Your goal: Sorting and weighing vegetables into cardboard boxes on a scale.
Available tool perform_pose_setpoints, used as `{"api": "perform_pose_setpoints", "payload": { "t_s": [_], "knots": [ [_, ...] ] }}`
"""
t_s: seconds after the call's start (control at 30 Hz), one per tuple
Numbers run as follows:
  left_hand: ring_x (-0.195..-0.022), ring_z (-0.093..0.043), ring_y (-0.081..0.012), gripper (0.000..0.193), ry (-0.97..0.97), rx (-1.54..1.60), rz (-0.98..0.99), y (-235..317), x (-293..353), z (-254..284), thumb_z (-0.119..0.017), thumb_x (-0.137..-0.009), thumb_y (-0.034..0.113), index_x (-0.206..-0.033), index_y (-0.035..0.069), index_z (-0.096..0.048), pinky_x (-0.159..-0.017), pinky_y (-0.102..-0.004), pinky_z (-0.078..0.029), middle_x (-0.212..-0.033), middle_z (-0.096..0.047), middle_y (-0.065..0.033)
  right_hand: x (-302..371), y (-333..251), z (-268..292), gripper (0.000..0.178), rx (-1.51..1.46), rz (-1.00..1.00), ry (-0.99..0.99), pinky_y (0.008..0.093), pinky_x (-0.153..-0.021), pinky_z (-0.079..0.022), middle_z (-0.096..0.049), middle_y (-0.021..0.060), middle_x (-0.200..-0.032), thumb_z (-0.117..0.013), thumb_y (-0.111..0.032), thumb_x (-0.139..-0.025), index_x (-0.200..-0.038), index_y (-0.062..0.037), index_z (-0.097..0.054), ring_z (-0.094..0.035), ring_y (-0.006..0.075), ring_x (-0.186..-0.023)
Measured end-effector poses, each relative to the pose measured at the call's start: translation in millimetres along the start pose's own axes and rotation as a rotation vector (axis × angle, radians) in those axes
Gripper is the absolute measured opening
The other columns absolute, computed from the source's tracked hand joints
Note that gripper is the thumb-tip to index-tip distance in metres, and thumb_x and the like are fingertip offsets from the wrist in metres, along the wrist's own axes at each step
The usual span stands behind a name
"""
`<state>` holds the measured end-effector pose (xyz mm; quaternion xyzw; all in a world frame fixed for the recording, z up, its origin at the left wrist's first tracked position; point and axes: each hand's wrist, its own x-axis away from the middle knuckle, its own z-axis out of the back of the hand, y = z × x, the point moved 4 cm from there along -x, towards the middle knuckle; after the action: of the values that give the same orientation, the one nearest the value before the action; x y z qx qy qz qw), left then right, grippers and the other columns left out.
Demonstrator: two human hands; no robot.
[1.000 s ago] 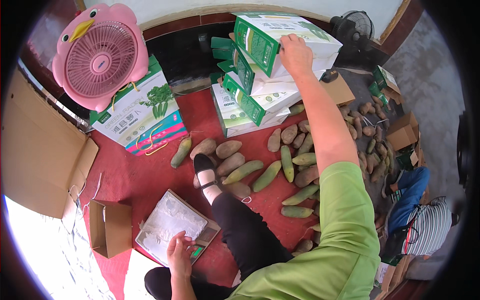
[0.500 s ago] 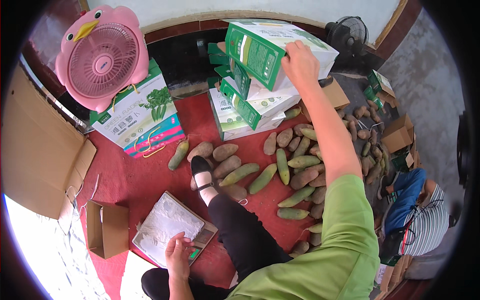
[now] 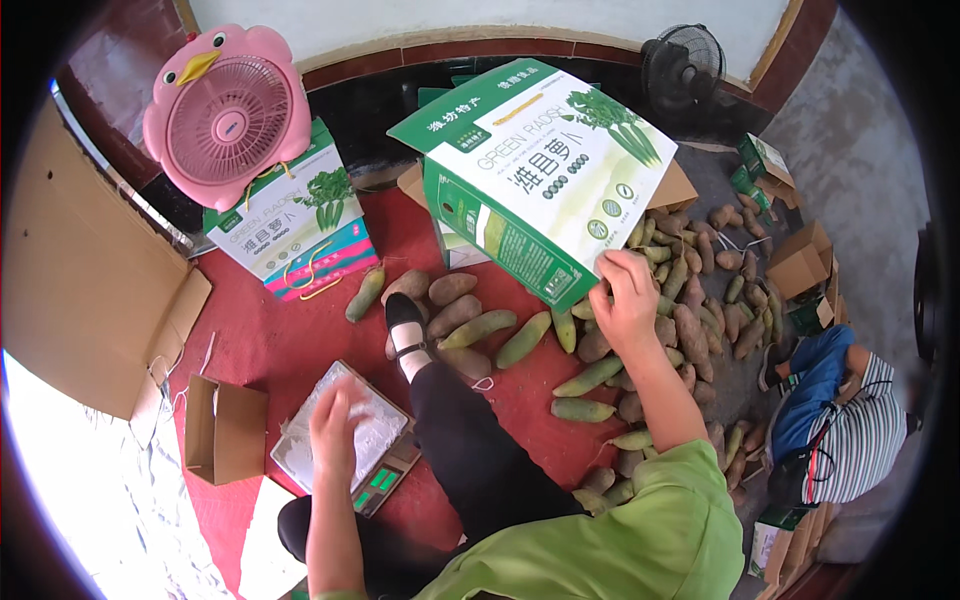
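Observation:
My right hand (image 3: 630,303) is closed on the lower right corner of a white and green carton (image 3: 535,165) printed with leafy green radishes. The carton is tilted, its printed top facing me, and it covers most of the boxes behind it. My left hand (image 3: 335,425) hovers over a flat weighing scale (image 3: 300,445), blurred a little, fingers apart and nothing in them. Several green radishes (image 3: 588,377) and brown-skinned sweet potatoes (image 3: 688,330) lie heaped on the red floor covering below the carton.
A pink fan (image 3: 228,125) stands by another radish carton (image 3: 290,220) at the far left. An open brown box (image 3: 228,430) sits left of the scale. A black fan (image 3: 682,70) is at the back. Another person (image 3: 850,430) in a striped top is bent over at right.
My right hand has pulled the carton off the stack, toward me, and its printed face has turned up. My left hand has risen slightly and moved left, and its fingers have spread.

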<state>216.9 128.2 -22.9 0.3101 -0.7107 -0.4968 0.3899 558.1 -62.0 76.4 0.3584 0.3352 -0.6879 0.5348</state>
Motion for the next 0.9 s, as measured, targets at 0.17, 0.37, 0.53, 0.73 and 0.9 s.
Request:
{"api": "perform_pose_setpoints", "payload": {
  "t_s": [0.17,0.37,0.53,0.73,0.9],
  "knots": [
    [-0.122,-0.046,-0.0212,0.055,-0.189,-0.150,-0.254,60,-82,-88,-0.048,-0.096,0.041,-0.135,0.002,-0.043,-0.097,-0.0348,-0.039,-0.134,-0.049,-0.0112,25,-24,31,0.034,-0.108,0.041,-0.040,0.0355,-0.063,-0.050,-0.058,0.0121,-0.098,-0.065,0.006,-0.062,-0.096,0.0002,-0.059,-0.059,0.0306,-0.079],
    [-0.111,-0.052,-0.0204,0.052,-0.292,0.101,-0.039,59,-133,-151,-0.062,-0.088,0.038,-0.124,0.001,-0.053,-0.097,-0.0318,-0.036,-0.120,-0.058,-0.0114,74,-57,67,0.037,-0.241,0.034,-0.154,0.0364,-0.063,-0.050,-0.058,0.0114,-0.101,-0.067,0.003,-0.062,-0.098,-0.0023,-0.060,-0.058,0.0311,-0.077],
    [-0.092,-0.062,-0.0178,0.035,-0.332,0.099,0.083,2,-102,-172,-0.069,-0.082,0.015,-0.113,0.000,-0.060,-0.080,-0.0321,-0.049,-0.108,-0.065,-0.0108,138,-61,89,0.040,-0.259,-0.121,-0.226,0.0361,-0.067,-0.050,-0.057,0.0109,-0.102,-0.067,0.003,-0.063,-0.101,-0.0062,-0.061,-0.057,0.0300,-0.081],
    [-0.079,-0.067,-0.0232,0.019,-0.441,-0.855,-0.469,-21,-34,-212,-0.067,-0.078,0.022,-0.084,0.005,-0.071,-0.096,-0.0399,-0.044,-0.082,-0.069,-0.0131,235,-66,72,0.048,-0.274,-0.502,-0.667,0.0399,-0.081,-0.048,-0.052,0.0169,-0.114,-0.068,-0.001,-0.070,-0.115,-0.0057,-0.055,-0.057,0.0345,-0.092],
    [-0.101,-0.062,-0.0252,0.017,-0.591,-0.990,-0.876,-4,33,-230,-0.064,-0.079,0.020,-0.087,0.008,-0.071,-0.109,-0.0508,-0.027,-0.093,-0.069,-0.0108,322,-32,18,0.052,-0.497,-1.126,-0.579,0.0380,-0.085,-0.047,-0.049,0.0199,-0.118,-0.067,-0.007,-0.078,-0.125,-0.0013,-0.045,-0.056,0.0321,-0.103]
  ]
}}
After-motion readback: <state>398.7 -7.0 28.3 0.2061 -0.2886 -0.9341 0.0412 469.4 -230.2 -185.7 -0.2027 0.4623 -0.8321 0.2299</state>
